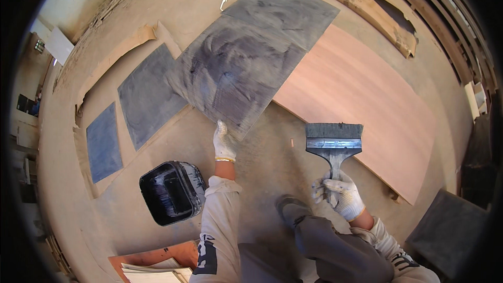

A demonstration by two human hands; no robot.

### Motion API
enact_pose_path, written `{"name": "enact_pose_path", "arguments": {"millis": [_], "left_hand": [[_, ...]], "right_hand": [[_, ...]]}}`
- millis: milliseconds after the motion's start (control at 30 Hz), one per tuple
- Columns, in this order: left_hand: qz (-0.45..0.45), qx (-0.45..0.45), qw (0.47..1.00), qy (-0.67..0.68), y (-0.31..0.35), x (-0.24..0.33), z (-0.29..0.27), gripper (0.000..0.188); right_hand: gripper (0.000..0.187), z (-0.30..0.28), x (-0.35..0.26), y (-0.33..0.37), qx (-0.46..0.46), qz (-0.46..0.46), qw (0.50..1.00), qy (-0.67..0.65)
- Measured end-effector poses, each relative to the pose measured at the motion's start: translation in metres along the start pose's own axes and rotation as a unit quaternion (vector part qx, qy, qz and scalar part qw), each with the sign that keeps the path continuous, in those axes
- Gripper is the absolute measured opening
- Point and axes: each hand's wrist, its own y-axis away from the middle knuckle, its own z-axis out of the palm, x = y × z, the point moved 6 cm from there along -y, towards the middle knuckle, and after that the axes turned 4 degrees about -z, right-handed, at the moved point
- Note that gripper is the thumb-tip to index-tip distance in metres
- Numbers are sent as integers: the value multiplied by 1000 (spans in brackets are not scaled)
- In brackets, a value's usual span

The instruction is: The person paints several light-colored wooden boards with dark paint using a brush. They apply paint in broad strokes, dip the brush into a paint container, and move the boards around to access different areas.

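Note:
My right hand (340, 195), in a white work glove, is closed round the handle of a wide paintbrush (334, 145), its bristles pointing away from me. My left hand (224, 141), gloved too, grips the near edge of a dark grey coated sheet (236, 68) close to its corner; the fingers under the edge are hidden. Swirling streaks mark the sheet's surface. It overlaps a second dark sheet (283, 8) behind it and a bare pinkish wood panel (361, 105) to the right. Left of my left forearm stands a square black bucket (170, 191) with dark paint or coating inside.
Two more dark panels (149, 94) (105, 144) lie on cardboard at the left. A torn cardboard wrapper (361, 10) lies far right, by stacked planks (445, 26). Near me are an orange-brown board with pale pieces (154, 259) and a dark board (448, 230).

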Motion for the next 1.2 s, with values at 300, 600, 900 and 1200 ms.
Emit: {"name": "enact_pose_path", "arguments": {"millis": [300,600,900,1200], "left_hand": [[-93,-27,987,130,-3,-11,23,70],[-126,72,956,-255,316,3,-18,41],[125,625,488,-596,720,129,-158,34],[-220,820,259,-461,877,30,-283,61]], "right_hand": [[23,9,1,0,-12,9,1000,17],[22,97,45,12,-140,64,916,371],[31,350,117,-11,-315,-279,507,752],[28,437,254,-67,-381,-254,15,889]]}}
